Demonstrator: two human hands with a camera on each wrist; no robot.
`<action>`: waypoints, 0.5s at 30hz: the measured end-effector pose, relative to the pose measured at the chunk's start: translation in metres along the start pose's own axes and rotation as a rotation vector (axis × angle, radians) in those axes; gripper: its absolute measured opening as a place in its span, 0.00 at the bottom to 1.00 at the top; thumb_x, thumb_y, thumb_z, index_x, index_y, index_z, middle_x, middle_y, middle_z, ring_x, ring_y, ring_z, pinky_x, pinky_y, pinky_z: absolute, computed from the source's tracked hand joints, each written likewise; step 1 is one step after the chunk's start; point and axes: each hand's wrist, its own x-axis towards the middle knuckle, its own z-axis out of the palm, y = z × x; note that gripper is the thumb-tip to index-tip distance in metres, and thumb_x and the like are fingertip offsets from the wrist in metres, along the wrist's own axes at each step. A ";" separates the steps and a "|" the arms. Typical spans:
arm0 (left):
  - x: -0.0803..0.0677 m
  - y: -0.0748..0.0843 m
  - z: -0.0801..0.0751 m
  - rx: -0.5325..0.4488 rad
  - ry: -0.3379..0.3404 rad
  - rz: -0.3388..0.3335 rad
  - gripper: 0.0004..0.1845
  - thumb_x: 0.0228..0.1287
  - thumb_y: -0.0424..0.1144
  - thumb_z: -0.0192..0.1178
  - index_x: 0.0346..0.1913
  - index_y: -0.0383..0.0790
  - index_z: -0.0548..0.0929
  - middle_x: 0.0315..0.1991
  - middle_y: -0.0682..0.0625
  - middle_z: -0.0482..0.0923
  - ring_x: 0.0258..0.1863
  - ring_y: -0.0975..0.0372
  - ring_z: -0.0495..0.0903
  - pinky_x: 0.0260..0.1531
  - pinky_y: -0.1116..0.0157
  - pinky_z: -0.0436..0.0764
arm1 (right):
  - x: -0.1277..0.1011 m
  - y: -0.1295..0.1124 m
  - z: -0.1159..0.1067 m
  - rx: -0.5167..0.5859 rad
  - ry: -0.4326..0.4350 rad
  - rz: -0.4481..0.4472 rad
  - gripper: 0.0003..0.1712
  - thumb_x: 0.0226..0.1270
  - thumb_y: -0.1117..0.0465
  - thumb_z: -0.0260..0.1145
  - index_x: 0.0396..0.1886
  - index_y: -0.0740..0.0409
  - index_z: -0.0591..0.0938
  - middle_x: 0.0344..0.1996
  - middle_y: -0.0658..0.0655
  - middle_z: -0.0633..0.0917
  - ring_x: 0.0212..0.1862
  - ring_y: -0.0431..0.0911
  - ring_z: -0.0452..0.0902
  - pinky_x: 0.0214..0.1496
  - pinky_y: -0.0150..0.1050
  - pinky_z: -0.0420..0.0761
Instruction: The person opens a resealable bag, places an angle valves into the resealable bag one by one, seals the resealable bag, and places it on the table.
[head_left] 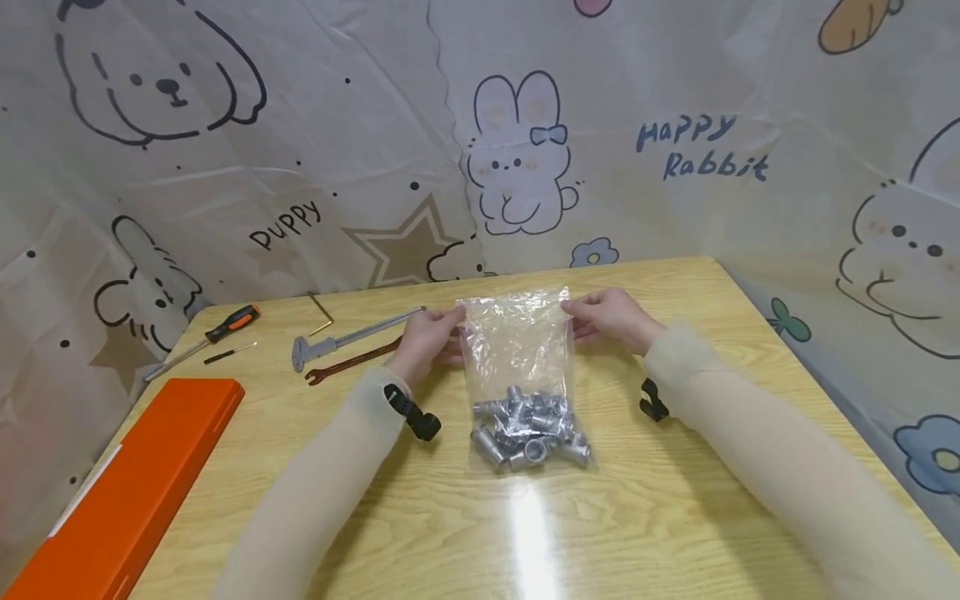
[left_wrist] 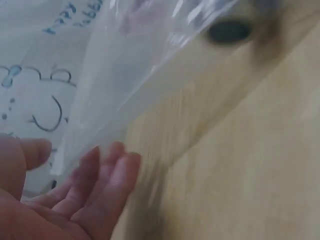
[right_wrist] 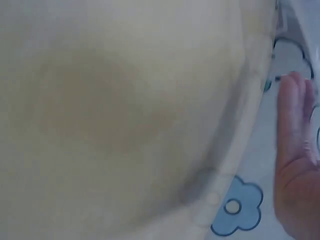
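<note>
While a heap of short silver metal sleeves (head_left: 531, 429) sits untouched at its bottom, the clear plastic bag (head_left: 517, 342) lies on the pale wooden counter (head_left: 675, 500), its top corners pinched by left hand (head_left: 429, 337) and right hand (head_left: 611, 317), seemingly not yet emptied.

The see-through plastic bag (head_left: 517, 342) holds shiny silver metal pieces (head_left: 528, 429). It lies on a light yellow wooden table (head_left: 675, 517) with wavy brown grain. A flat bright orange box (head_left: 120, 492) sits there too, near a screwdriver with an orange and black handle (head_left: 225, 324). The pale curtain (head_left: 675, 167) has white bunnies, puppies, tan stars and blue flowers.
</note>
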 end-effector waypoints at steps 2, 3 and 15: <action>-0.011 -0.003 -0.001 0.031 -0.043 -0.027 0.24 0.71 0.49 0.60 0.58 0.33 0.79 0.45 0.40 0.83 0.31 0.55 0.86 0.34 0.59 0.87 | -0.013 0.004 0.005 -0.009 -0.030 0.031 0.30 0.73 0.50 0.62 0.61 0.72 0.75 0.47 0.68 0.83 0.44 0.52 0.84 0.51 0.45 0.83; -0.017 -0.005 -0.001 0.048 -0.064 -0.037 0.23 0.71 0.48 0.60 0.57 0.32 0.79 0.43 0.39 0.84 0.29 0.55 0.86 0.33 0.59 0.87 | -0.020 0.005 0.007 -0.011 -0.044 0.044 0.30 0.73 0.49 0.63 0.60 0.71 0.75 0.48 0.68 0.83 0.44 0.53 0.85 0.50 0.45 0.84; -0.028 -0.015 0.006 0.130 -0.087 -0.100 0.13 0.71 0.39 0.60 0.41 0.29 0.85 0.31 0.40 0.85 0.22 0.58 0.85 0.26 0.63 0.86 | -0.036 0.011 0.032 0.028 -0.005 0.174 0.13 0.69 0.64 0.66 0.45 0.73 0.81 0.30 0.61 0.86 0.28 0.46 0.84 0.36 0.40 0.86</action>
